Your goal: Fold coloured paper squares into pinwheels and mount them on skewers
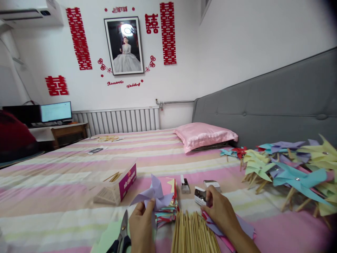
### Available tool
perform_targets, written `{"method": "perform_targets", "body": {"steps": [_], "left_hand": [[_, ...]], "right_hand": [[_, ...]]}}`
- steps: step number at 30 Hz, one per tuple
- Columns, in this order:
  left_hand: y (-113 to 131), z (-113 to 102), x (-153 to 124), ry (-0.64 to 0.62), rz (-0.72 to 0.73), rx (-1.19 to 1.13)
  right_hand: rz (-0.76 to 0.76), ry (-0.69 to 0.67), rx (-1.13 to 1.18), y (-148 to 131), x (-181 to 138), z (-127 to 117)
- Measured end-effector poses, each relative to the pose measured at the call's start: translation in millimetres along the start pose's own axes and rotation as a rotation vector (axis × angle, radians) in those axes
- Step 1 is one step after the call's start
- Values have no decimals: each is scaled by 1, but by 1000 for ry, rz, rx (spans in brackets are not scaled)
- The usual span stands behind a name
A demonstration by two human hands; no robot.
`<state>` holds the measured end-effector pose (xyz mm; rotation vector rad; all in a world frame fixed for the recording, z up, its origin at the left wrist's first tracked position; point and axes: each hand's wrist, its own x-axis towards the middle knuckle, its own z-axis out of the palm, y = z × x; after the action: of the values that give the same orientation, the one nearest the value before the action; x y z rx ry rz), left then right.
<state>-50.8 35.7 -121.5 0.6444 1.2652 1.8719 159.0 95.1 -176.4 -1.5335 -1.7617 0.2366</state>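
Note:
My left hand (143,221) pinches a purple paper pinwheel (155,193) near its centre, its blades folded in. My right hand (221,211) has its fingers closed at the right end of a small open box (200,196) with dark, shiny contents; what lies between the fingertips is partly hidden. Below the hands lies a bundle of thin wooden sticks (193,233). A stack of coloured paper (168,211) sits behind the pinwheel. Under my right wrist are purple and pink paper pieces (244,226). Black-handled scissors (123,230) lie left of my left hand on pale green paper (109,237).
Two more small boxes, an open one (185,186) and another (212,185), lie on the striped bedspread (65,193). A clear plastic tub (116,186) with sticks stands at left. Finished pinwheels (295,179) pile up at right. A pink pillow (205,135) rests by the grey headboard (276,102).

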Motion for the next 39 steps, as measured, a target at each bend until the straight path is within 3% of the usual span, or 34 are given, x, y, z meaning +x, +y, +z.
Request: {"method": "perform_targets", "body": {"steps": [10, 18, 33, 39], "left_hand": [[-3, -1, 3, -15, -21, -4], [-1, 0, 1, -8, -27, -3], [-2, 0, 0, -9, 0, 7], [-1, 0, 1, -19, -13, 3]], "right_hand": [[-9, -40, -33, 4, 2, -1], [27, 2, -44, 10, 2, -1], [205, 144, 387, 32, 16, 15], [267, 223, 369, 30, 17, 7]]}}
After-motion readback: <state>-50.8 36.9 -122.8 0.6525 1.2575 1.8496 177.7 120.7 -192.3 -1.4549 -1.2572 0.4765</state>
